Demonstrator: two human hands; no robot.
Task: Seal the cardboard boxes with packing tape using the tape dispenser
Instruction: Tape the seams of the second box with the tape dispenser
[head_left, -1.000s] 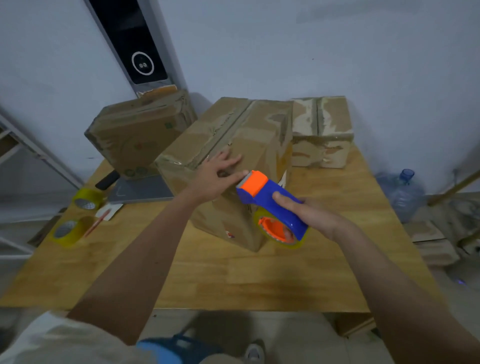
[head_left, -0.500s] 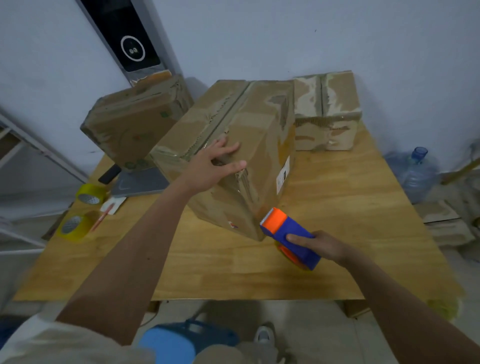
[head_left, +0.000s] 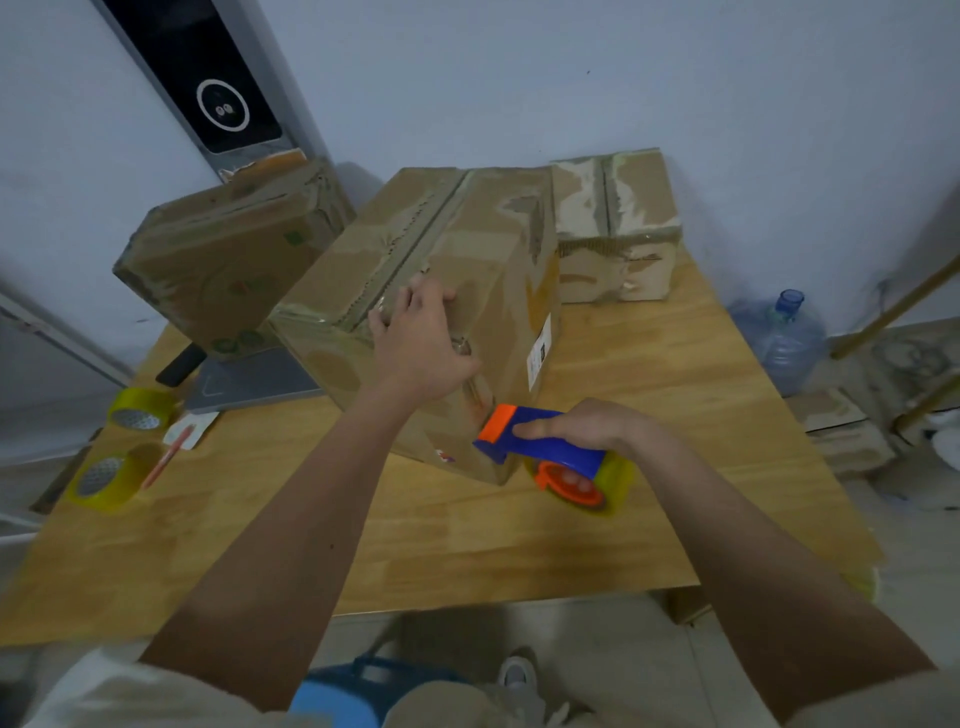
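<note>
A large cardboard box (head_left: 467, 244) stands in the middle of the wooden table (head_left: 519, 540), its top seam running away from me. My left hand (head_left: 421, 343) lies on the box's near top edge, fingers curled over the seam end. My right hand (head_left: 587, 426) grips the blue and orange tape dispenser (head_left: 550, 452), whose orange head touches the box's near lower corner. A roll of yellowish tape sits in the dispenser.
Two more cardboard boxes stand behind: one at the left (head_left: 228, 254), one at the back right (head_left: 618, 223). Two spare tape rolls (head_left: 114, 473) and a red pen (head_left: 171, 457) lie at the table's left edge. A water bottle (head_left: 784, 338) stands on the floor at right.
My right hand brought the dispenser down from beside the box's top to its near lower corner. My left hand shifted from a flat rest to curling over the top edge.
</note>
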